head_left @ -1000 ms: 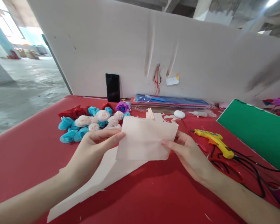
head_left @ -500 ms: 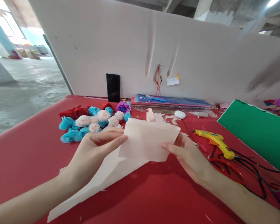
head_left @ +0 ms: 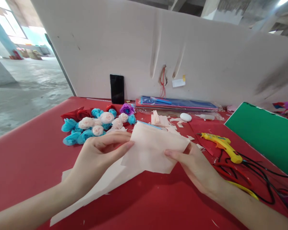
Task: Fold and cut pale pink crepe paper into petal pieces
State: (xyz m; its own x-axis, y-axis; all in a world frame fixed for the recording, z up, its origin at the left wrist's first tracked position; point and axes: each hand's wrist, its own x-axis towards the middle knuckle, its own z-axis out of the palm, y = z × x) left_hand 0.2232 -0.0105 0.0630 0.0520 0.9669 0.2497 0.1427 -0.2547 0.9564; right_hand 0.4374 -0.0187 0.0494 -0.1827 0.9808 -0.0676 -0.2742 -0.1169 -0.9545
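A pale cream sheet of crepe-like paper (head_left: 153,147) is held up over the table between both hands. My left hand (head_left: 103,153) pinches its left edge between thumb and fingers. On the right side, my right hand (head_left: 189,163) grips it, thumb in front and fingers hidden behind. Beneath the left hand and the held sheet lies a longer strip of the same pale paper (head_left: 98,185). Small folded pieces of pale paper (head_left: 159,119) and scraps lie just beyond. Blue, red, purple and pale paper flowers (head_left: 86,123) are clustered at the left.
The table top is red (head_left: 139,204). A yellow glue gun (head_left: 222,145) with black cables lies at right, near red-and-yellow scissor-like handles (head_left: 244,191). A green board (head_left: 266,137) stands further right. A black phone (head_left: 117,89) leans on the back panel beside wrapped blue sheets (head_left: 189,103).
The held sheet has tilted, its right side dropping, and a blue edge now shows behind its top. Both hands keep their hold and have barely shifted.
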